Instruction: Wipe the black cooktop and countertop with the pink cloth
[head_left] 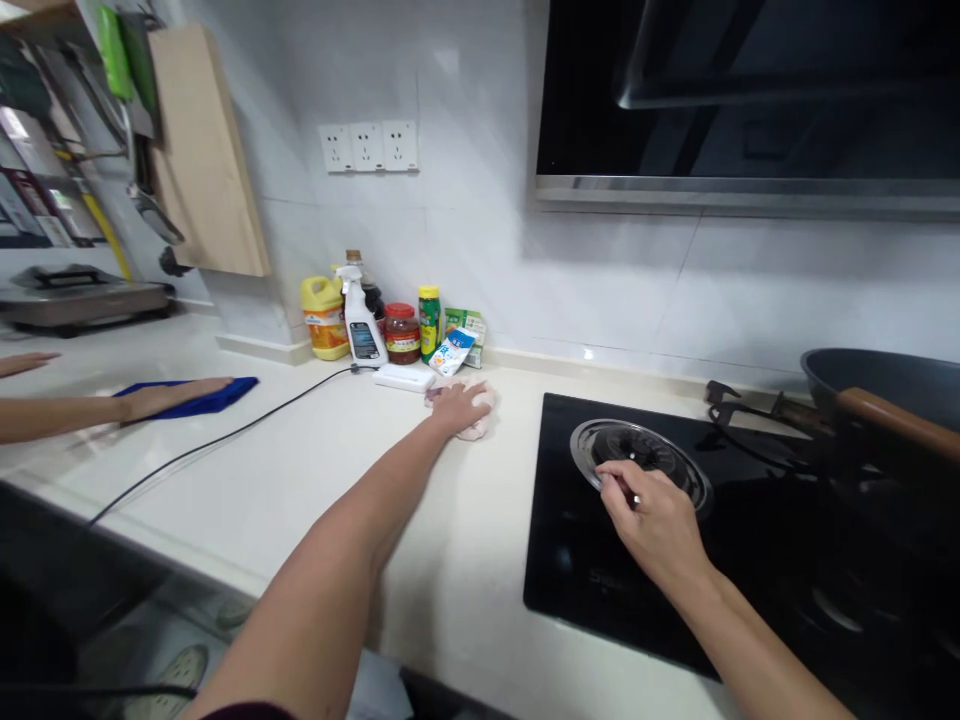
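Observation:
My left hand (456,407) reaches out across the white counter, gripping and pressing a crumpled pale pink cloth (482,412) with fingers spread over it. Part of the cloth is covered by the hand. A white flat box-shaped item (404,378) lies just left of it. Above the near edge of the round burner (679,470), my right hand (654,515) is closed, its fingers curled and thumb against them. A small shiny spot shows at the fingers; whether something is held there I cannot make out.
Behind the cloth stand a white spray bottle (363,325), a yellow jug (325,318), a red-lidded jar (402,335) and seasoning packets (454,351). A black cable (247,428) crosses the counter. At left, another person's hand rests on a blue cloth (225,395). A wok (885,375) stands right.

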